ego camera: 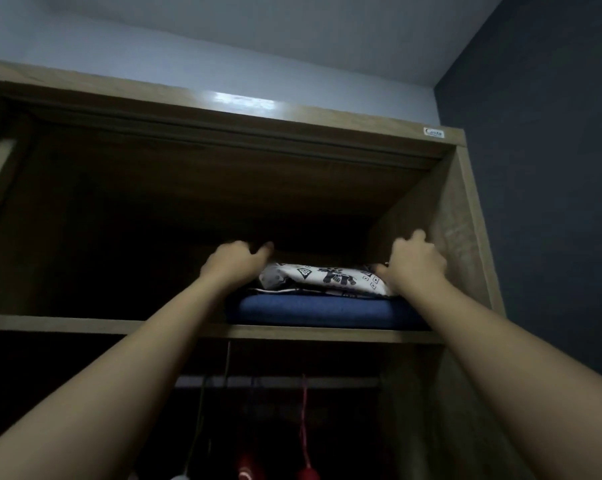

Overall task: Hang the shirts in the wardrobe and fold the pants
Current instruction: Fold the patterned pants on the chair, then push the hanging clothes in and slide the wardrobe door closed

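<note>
A small white sticker [433, 132] sits on the top front edge of the wardrobe [344, 121], close to its right corner. It has one short word on it in blue letters. The word looks like "Costa", but the letters are tiny and fuzzy, so that may be wrong. The folded white cloth [323, 277] on the shelf [84, 322] has black marks. They are little pictures and shapes, like triangles and squares.
</note>
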`<state>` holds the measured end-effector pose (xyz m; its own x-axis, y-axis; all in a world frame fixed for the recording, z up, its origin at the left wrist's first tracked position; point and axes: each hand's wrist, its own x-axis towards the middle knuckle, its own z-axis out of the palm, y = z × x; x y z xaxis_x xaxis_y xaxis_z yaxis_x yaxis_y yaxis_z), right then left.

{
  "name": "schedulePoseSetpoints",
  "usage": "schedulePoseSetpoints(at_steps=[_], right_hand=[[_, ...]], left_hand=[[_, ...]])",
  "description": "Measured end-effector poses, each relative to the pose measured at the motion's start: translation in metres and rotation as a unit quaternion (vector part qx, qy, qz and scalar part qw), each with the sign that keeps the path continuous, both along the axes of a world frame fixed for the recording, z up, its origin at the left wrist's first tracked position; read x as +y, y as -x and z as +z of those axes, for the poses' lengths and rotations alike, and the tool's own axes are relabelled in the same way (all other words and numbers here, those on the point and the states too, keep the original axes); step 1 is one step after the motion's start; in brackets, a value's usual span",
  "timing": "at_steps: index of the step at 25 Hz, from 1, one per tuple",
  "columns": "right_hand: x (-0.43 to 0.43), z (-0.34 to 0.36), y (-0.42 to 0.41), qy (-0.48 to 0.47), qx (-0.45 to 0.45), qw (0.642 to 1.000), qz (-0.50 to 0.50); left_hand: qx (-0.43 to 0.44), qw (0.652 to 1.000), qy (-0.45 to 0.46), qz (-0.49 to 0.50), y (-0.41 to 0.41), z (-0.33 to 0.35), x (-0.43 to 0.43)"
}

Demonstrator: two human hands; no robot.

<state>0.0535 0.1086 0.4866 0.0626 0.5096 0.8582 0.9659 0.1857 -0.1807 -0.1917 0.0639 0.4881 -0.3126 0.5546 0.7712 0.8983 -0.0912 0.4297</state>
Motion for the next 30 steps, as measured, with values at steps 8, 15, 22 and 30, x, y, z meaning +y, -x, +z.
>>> schedulePoseSetpoints(at_steps=[8,15,22,30], right_hand=[[0.008,-0.01,-0.008,0.197,-0.108,0.964,0.144],[-0.03,-0.04,0.027,-0.168,-0.063,0.954,0.241],[-0.108,-0.225,0.143,-0.093,-0.091,0.911,0.391],[-0.22,-0.461,0.248,0.101,-0.142,0.839,0.516]], left_hand=[[0.115,0.983,0.135,-0.037,-0.013,-0.01,-0.021],[0.113,0.987,-0.063,-0.1,0.006,-0.03,-0.055],[0.102,0.985,-0.093,-0.107,0.06,-0.191,-0.139],[0.109,0.991,0.038,0.064,0.149,-0.391,-0.271]])
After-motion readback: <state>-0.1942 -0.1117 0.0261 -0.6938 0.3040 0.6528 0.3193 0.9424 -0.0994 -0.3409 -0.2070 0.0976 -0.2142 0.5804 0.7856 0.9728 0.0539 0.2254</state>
